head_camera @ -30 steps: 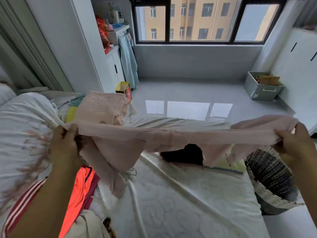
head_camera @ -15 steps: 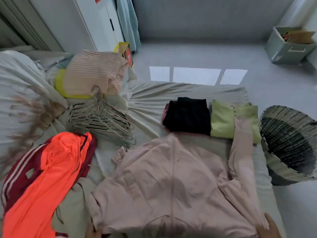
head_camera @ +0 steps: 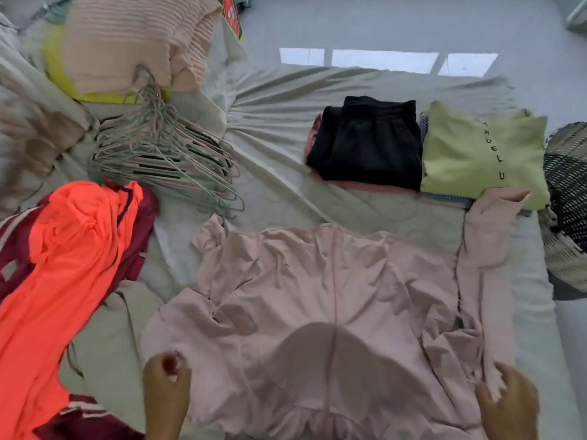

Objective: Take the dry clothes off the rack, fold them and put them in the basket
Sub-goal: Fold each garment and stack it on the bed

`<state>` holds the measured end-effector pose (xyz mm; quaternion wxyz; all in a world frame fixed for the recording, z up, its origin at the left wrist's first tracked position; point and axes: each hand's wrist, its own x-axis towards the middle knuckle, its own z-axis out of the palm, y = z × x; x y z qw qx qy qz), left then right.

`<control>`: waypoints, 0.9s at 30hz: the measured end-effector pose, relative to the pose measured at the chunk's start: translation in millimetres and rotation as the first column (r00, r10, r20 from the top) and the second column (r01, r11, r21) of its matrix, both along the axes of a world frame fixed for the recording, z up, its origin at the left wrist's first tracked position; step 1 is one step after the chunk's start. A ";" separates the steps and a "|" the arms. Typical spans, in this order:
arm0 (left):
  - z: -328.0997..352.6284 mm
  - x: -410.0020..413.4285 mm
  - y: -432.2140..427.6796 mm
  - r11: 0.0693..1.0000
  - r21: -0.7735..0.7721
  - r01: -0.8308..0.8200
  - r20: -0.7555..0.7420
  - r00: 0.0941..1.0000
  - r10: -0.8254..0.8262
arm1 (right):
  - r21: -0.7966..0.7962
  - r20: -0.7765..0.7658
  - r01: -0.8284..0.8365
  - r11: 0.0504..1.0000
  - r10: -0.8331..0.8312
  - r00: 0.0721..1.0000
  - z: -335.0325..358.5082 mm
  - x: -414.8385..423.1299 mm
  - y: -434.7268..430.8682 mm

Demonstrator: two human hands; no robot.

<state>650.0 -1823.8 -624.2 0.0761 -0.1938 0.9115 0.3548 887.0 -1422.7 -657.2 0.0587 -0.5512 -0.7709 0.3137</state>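
Note:
A pale pink long-sleeved top lies spread flat on the bed, one sleeve reaching up toward the right. My left hand pinches its near left edge. My right hand grips the cloth at the near right shoulder. Beyond it sit a folded black garment and a folded green top. The woven basket stands on the floor off the bed's right edge, partly cut off by the frame.
A pile of wire hangers lies at the left middle. An orange garment over a maroon striped one fills the near left. A pink ribbed garment lies at the far left. Grey floor lies beyond the bed.
The pink top was held stretched in the air between both hands; it now lies flat on the bed. My view has tilted down, and both hands show at its near edge.

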 end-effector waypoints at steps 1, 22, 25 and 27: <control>0.1 -16.0 9.0 0.993 -0.023 0.114 0.019 0.993 -0.114 | -0.050 0.060 0.000 0.999 0.003 0.998 14.3 -20.0 -0.9; 15.4 -282.9 158.1 0.840 0.502 0.207 -0.115 0.978 -0.172 | -0.445 -0.471 0.095 0.891 -0.323 0.821 51.6 -268.7 125.6; 8.3 -271.2 155.0 0.892 0.391 0.228 -0.149 0.972 -0.183 | -0.438 -0.465 0.086 0.895 -0.307 0.830 45.2 -273.1 116.7; 3.9 -231.8 141.7 0.908 0.344 0.239 -0.199 0.964 -0.179 | -0.398 -0.426 0.080 0.914 -0.261 0.866 35.1 -253.8 97.3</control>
